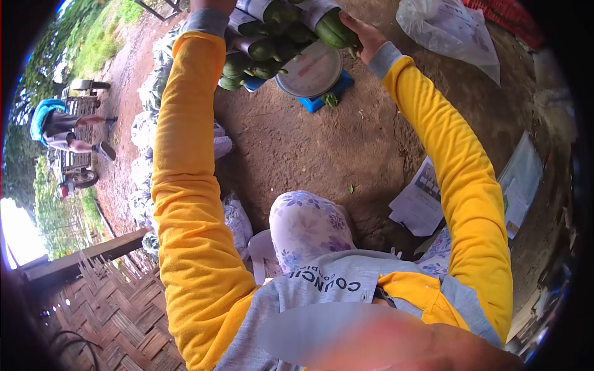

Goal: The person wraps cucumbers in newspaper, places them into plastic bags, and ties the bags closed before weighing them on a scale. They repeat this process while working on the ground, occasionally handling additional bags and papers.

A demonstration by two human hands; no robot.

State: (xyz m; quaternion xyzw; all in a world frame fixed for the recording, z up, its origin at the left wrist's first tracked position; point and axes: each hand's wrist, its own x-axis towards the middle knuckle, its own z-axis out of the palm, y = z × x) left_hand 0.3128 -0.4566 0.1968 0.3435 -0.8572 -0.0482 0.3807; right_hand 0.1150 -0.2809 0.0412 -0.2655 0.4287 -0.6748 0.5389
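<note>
A pile of elongated green fruits [263, 48], several partly wrapped in white printed paper, lies at the top of the view; they look like green papayas. My right hand [366, 36] is closed against the side of one paper-wrapped green fruit [335, 31] at the pile's right end. At the top edge, my left hand [213, 5] is beside the pile's left end, its fingers cut off by the frame. Just below the fruits, partly covered by them, stands a weighing scale [311, 71] with a round pale face and blue body.
Sheets of printed paper [421, 201] lie on the dirt floor by my right knee. A clear plastic bag [448, 31] lies top right. Filled plastic bags [145, 133] line the left side. Outside, a person [68, 127] stands by a motorcycle [77, 178]. A woven bamboo wall [111, 315] is lower left.
</note>
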